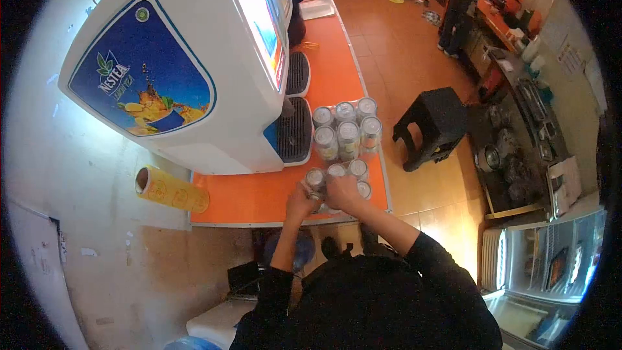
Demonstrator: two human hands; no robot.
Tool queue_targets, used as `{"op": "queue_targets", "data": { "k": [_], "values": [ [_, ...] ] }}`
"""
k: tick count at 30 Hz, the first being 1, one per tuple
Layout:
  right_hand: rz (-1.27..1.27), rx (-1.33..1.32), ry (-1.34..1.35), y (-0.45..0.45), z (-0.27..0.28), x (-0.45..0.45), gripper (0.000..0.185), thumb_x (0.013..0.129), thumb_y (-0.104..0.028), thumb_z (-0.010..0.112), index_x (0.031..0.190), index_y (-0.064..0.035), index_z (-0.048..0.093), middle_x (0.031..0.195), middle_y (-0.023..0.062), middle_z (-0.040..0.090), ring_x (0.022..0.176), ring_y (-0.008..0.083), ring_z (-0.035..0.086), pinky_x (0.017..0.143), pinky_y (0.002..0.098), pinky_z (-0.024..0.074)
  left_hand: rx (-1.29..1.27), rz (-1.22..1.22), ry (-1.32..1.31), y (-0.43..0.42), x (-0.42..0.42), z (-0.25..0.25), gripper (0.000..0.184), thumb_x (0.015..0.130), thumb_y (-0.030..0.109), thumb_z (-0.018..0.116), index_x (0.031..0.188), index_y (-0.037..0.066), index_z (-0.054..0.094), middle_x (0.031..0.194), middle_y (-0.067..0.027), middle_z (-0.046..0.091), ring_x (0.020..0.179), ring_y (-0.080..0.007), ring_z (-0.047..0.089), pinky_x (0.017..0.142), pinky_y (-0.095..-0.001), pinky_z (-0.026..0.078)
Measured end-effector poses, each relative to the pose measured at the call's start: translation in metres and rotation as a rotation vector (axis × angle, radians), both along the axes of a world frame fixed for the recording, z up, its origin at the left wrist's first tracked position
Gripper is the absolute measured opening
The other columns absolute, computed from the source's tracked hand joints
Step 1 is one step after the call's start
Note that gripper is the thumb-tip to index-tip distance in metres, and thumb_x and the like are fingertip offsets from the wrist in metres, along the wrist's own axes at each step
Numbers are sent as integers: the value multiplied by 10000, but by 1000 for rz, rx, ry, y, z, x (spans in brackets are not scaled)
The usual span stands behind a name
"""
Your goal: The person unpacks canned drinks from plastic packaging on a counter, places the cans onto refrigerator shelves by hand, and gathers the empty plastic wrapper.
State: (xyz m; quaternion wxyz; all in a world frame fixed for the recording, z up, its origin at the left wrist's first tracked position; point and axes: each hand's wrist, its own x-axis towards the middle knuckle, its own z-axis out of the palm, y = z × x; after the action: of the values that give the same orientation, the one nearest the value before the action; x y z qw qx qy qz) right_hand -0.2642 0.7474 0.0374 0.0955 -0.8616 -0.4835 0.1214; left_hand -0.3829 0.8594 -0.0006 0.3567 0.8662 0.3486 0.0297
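Standing on the near end of the orange counter (246, 198), the near can group (357, 168) forms the dial centre; 12 o'clock points straight ahead. Left hand (301, 204): positioned at 8 o'clock, fingers bent against the cans on that side; whether one is gripped cannot be told. Right hand (343, 193): laid over the can tops toward 6 o'clock, fingers curled downward; fingertips are hidden, so its grip cannot be determined. Far can group (348, 131): upright at 12 o'clock, two rows of three visible. Beverage dispenser (188, 45): at 10 o'clock, drip tray (295, 131) just beside the far cans. Yellow roll (172, 190): at 9 o'clock. Black stool (437, 116): at 2 o'clock, on the floor.
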Motion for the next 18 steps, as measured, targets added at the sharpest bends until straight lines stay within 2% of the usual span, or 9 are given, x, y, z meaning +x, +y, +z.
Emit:
{"op": "queue_targets", "data": {
  "k": [2,4,6,8,10,13,15,17,18],
  "values": [
    [15,-30,-41,1,0,-2,403,655,-285,730,956,-48,604,812,123,678,714,293,673,610,387,500,-86,-2,-33,5,-7,5,543,683,353,789,1047,53,521,803,-117,658,761,-297,653,664,-429,505],
    [26,-64,-80,4,-3,-4,450,655,-292,731,997,-38,586,830,123,676,721,295,674,608,385,505,-469,82,-119,7,-24,-3,433,792,264,724,1119,58,529,896,-100,657,841,-209,645,663,-371,508],
    [22,-327,-104,13,-7,-9,548,709,-329,711,1158,-62,545,966,68,664,770,185,681,473,364,494,-480,32,-265,16,-42,-42,365,848,220,655,1149,61,524,971,-90,638,887,-182,626,673,-349,507],
    [3,-382,-132,19,0,-18,534,725,-305,701,1176,-70,537,946,65,661,793,199,674,447,366,488,-486,-13,-410,14,-56,-54,303,905,177,585,1179,65,519,1046,-81,619,933,-154,608,683,-327,507],
    [-19,-439,-161,26,-7,-23,522,741,-281,690,1194,-78,529,926,61,658,816,213,667,420,368,483,-859,183,-502,-1,-62,-40,278,957,177,485,1215,75,507,1155,-69,566,983,-143,583,718,-296,500],
    [-185,-420,-76,31,-29,-30,472,783,-209,652,1219,-95,512,979,135,641,860,270,651,456,359,500,-977,409,-652,-19,-62,-24,314,967,279,437,1189,70,515,1132,-92,578,959,-184,596,737,-327,538],
    [-256,-226,-388,20,-37,-42,258,858,-124,549,1114,-96,535,913,126,605,748,248,662,516,350,521,-986,418,-703,-17,-64,-39,307,951,260,491,1189,67,511,1131,-93,581,984,-194,594,771,-333,532],
    [-214,-60,-320,9,-51,-36,310,833,-141,582,1136,-100,531,921,140,585,727,269,650,514,359,516,-994,427,-755,-21,-64,-40,313,936,242,546,1189,63,507,1130,-95,585,1008,-204,592,805,-339,526],
    [-177,101,-247,1,-57,-33,365,808,-158,616,1158,-105,526,930,154,565,707,289,638,513,368,512,-808,358,-721,-29,-62,-30,328,903,169,594,1204,73,506,1138,-87,574,1009,-195,585,809,-323,519]
  ]
}}
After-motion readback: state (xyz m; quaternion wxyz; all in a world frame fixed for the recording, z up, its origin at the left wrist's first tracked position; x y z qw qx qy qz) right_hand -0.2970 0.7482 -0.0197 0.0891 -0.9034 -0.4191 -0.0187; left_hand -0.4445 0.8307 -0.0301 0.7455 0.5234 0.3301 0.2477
